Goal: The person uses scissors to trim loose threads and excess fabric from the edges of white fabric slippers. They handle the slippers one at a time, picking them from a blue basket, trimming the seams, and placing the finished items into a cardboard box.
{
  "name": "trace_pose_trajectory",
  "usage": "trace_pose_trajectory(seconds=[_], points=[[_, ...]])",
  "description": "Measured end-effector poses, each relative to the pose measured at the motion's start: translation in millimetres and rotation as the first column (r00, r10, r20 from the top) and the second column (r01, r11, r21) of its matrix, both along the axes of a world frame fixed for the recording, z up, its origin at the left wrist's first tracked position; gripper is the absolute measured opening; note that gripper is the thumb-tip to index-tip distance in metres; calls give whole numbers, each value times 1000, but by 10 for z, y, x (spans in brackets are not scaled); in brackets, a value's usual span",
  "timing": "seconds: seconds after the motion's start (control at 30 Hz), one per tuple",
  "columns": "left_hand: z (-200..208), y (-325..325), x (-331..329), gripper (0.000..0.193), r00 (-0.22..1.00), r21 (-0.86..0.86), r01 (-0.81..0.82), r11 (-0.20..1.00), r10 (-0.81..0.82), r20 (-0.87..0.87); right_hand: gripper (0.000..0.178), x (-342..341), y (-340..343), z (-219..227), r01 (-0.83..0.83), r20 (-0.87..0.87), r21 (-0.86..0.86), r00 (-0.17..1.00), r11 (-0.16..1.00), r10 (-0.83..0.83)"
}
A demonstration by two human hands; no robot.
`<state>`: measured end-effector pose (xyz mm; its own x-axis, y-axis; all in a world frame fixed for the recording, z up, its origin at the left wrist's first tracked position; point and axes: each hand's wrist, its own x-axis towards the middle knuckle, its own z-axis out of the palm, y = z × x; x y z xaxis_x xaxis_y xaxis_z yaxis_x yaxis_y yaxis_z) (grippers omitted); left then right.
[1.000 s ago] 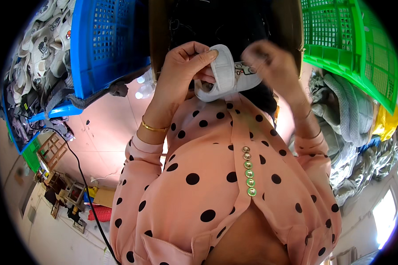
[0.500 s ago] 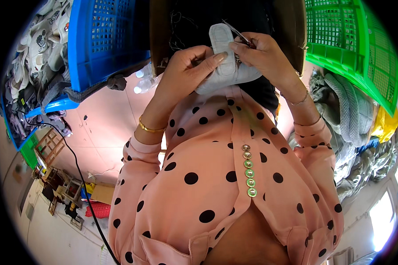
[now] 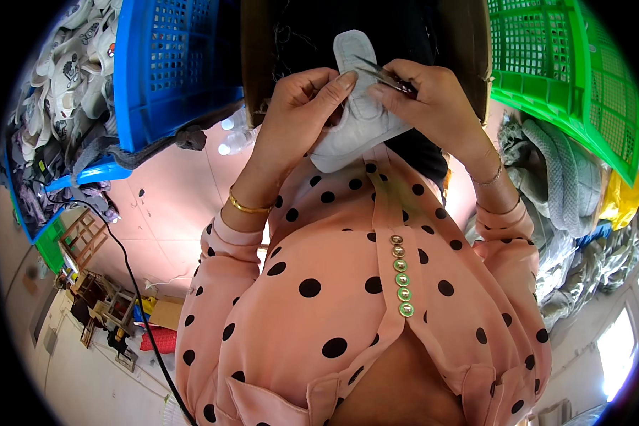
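Note:
A white stitched shoe upper [image 3: 358, 138] with a rounded strap is held over my lap at the top middle. My left hand [image 3: 302, 110] grips its left side, the thumb pressed on the strap and the other fingers partly hidden behind. In my right hand [image 3: 433, 99] is a small pair of thread snips [image 3: 378, 69], closed in between thumb and fingers. Their pointed blades are slightly apart and lie over the strap's upper part. The right thumb rests close to the strap's right edge; whether it touches the fabric I cannot tell.
Beyond my hands is a cardboard box [image 3: 258, 50] with dark contents and loose threads. A blue plastic basket [image 3: 138, 78] stands left, beside piled white shoe uppers [image 3: 71, 74]. On the right are a green basket [image 3: 539, 64] and grey bundles [image 3: 554, 177]. A black cable [image 3: 131, 277] hangs at left.
The snips' blades have swung down and left, from beside the strap onto it. The shoe upper has turned and tilted, showing more of its lower part. My left thumb has shifted up a little.

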<state>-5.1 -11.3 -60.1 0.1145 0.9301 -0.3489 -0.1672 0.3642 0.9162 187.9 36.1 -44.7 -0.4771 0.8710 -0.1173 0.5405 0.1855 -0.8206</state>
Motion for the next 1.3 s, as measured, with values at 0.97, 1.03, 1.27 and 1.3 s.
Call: trace_pose_trajectory(seconds=[0.97,1.03,1.27,1.3], points=[[375,-61,152,26,979,-41,-178,983,181,90,43,174,-220,190,-128,304,597,950,792,-76],[385,-59,185,26,973,-52,-207,977,211,92,43,167,-228,206,-136,321,605,943,784,-84],[403,-61,226,24,961,-87,-252,964,259,94,42,196,-194,141,-63,229,475,972,878,-54],[399,-58,222,24,961,-92,-252,963,260,96,42,209,-175,121,-36,182,407,982,913,-42]])
